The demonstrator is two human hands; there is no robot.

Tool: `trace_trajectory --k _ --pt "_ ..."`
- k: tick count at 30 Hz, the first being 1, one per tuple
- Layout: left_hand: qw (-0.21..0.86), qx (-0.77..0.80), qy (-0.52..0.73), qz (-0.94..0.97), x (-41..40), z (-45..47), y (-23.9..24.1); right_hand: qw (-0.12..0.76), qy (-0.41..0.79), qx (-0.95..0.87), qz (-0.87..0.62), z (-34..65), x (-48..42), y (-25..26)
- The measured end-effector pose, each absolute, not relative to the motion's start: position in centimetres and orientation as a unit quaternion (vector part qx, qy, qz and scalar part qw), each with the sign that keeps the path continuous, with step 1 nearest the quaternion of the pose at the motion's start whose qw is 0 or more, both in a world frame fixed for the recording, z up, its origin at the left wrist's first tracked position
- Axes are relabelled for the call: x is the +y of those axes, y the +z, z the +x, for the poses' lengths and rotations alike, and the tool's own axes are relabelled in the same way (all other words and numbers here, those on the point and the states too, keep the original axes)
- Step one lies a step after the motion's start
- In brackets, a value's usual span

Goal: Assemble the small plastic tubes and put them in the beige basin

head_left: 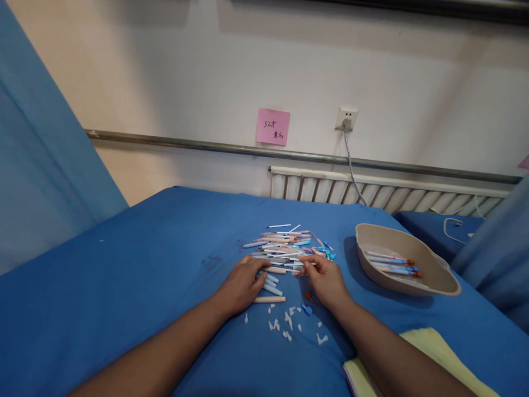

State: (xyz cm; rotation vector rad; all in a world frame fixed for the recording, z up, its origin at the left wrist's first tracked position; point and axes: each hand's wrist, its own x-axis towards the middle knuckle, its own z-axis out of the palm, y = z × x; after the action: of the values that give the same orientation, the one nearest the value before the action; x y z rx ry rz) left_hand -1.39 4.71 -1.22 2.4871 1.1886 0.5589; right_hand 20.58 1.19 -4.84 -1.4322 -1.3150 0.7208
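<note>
A pile of pen parts lies on the blue cloth, with thin white pen refills (285,255) among coloured barrels. My left hand (242,284) rests at the pile's left side, thumb and index finger apart, over pale blue pen barrels (270,286). A peach pen barrel (270,300) lies just below that hand. At the pile's right edge, my right hand (326,281) has thumb and index finger pinched together. What sits in the pinch is too small to make out. Nearer to me are scattered small white tips (288,320), a blue piece (307,310) and an orange-brown piece (308,296).
To the right stands a beige basket (448,284) with several pens (392,267) in it. A yellow cloth or pad (433,347) lies under my right forearm. Behind the blue-covered table (136,248) are a radiator (322,184) and a wall rail (206,145).
</note>
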Motion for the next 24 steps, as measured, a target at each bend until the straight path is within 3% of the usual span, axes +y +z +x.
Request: trace_trajectory --k 18,24 --pt "0.16 0.412 0.188 0.877 4.7 -1.5 -1.2 0.495 0.367 -0.528 -0.584 19.4 1.2 -5.0" --pt "0.16 0.412 0.191 0.877 4.7 -1.5 -1.2 0.506 0.321 -0.538 -0.593 20.2 1.3 -4.5"
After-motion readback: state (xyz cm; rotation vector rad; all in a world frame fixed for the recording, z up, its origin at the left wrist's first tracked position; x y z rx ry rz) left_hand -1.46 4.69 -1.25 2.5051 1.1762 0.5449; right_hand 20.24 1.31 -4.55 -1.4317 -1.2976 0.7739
